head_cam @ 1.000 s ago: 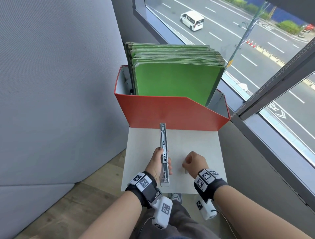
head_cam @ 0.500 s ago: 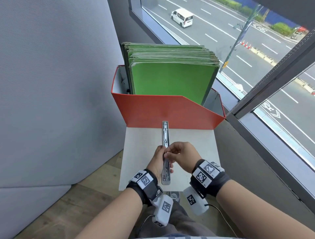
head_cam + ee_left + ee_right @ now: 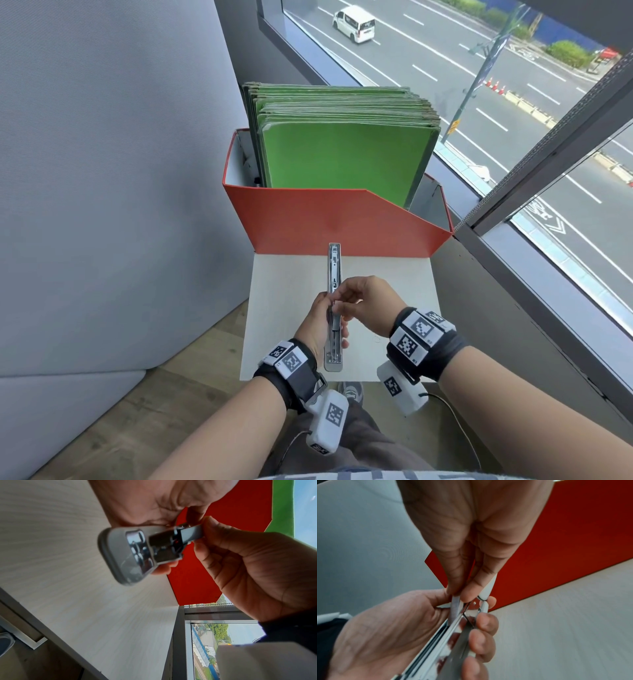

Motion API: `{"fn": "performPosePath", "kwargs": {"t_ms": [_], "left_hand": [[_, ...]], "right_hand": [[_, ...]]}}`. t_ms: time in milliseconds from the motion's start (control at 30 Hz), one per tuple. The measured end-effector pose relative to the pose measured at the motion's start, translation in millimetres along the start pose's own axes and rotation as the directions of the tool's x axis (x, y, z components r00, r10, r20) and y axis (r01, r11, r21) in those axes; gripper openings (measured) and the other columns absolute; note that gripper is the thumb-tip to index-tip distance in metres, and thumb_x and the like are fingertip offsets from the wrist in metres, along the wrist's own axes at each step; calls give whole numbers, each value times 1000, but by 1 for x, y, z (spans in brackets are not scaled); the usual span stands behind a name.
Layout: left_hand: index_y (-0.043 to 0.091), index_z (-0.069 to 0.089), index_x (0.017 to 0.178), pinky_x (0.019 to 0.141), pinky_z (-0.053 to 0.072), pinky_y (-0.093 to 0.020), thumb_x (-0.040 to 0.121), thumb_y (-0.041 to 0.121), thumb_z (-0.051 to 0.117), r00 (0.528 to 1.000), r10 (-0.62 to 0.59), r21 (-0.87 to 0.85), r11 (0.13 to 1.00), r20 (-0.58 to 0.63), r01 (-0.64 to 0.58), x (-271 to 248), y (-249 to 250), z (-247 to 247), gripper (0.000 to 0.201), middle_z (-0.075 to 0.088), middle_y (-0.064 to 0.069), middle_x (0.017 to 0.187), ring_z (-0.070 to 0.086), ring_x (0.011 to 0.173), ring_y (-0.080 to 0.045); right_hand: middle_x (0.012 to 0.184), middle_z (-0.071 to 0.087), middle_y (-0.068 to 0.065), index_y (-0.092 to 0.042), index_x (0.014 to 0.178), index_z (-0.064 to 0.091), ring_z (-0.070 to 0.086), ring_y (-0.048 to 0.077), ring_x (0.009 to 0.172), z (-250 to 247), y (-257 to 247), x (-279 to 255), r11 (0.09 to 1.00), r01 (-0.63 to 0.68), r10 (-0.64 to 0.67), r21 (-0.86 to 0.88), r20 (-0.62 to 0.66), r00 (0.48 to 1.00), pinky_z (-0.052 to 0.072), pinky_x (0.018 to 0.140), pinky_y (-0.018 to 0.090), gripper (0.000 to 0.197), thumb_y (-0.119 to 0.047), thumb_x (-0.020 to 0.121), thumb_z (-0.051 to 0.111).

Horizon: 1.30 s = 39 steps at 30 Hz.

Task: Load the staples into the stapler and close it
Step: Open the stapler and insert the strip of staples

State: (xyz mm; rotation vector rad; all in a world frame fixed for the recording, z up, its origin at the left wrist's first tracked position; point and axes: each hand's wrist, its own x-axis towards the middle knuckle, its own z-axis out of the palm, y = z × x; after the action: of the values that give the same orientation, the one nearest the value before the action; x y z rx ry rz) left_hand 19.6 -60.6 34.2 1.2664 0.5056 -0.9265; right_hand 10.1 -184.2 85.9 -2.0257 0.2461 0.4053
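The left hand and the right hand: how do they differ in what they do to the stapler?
The left hand grips the opened stapler around its middle; the right hand pinches a staple strip at its channel. The left hand wraps underneath; the right hand comes from above. Both wear wrist cameras.

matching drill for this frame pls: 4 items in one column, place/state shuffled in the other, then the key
Things:
1. stapler
2. staple strip
3. green folders
4. red file box

Places or states:
A. stands at the far edge of the white table
B. pinched in the right hand at the magazine
C. opened out flat, gripped by the left hand
D. stand upright inside the box

Pairs: 1-C, 2-B, 3-D, 4-A
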Motion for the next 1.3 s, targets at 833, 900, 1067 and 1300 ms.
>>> {"fn": "performPosePath", "kwargs": {"t_ms": [833,900,1067,1300], "left_hand": [[19,57,102,48,43,-24,87,49,43,1000,-25,-49,998,-9,25,5,7,-8,37,51,0,59,49,49,-17],[17,57,105,48,48,-28,89,49,40,1000,-5,-22,1000,17,6,4,3,-7,39,51,-2,60,49,49,-17],[18,52,103,47,46,-27,91,45,38,994,-30,22,999,108,27,-4,-7,1,33,50,0,58,45,46,-15],[15,59,104,45,48,-28,95,50,34,979,-94,-1,995,180,96,-9,-18,-3,43,57,-8,61,52,45,-20]], "right_hand": [[81,57,-11,-16,78,76,54,-1,63,27,23,-32,977,171,-180,-131,-59,982,45,63,8,6,-18,80,71],[80,65,-8,-17,82,73,61,1,64,12,23,-15,999,40,-37,12,-193,980,56,68,21,5,-19,83,69],[94,70,9,-6,125,51,68,22,70,-13,23,35,932,-227,273,281,-134,953,60,70,40,49,-37,88,61],[92,74,25,-4,89,68,69,44,85,-27,19,58,915,-233,274,330,-83,958,56,84,56,23,-26,84,68]]}}
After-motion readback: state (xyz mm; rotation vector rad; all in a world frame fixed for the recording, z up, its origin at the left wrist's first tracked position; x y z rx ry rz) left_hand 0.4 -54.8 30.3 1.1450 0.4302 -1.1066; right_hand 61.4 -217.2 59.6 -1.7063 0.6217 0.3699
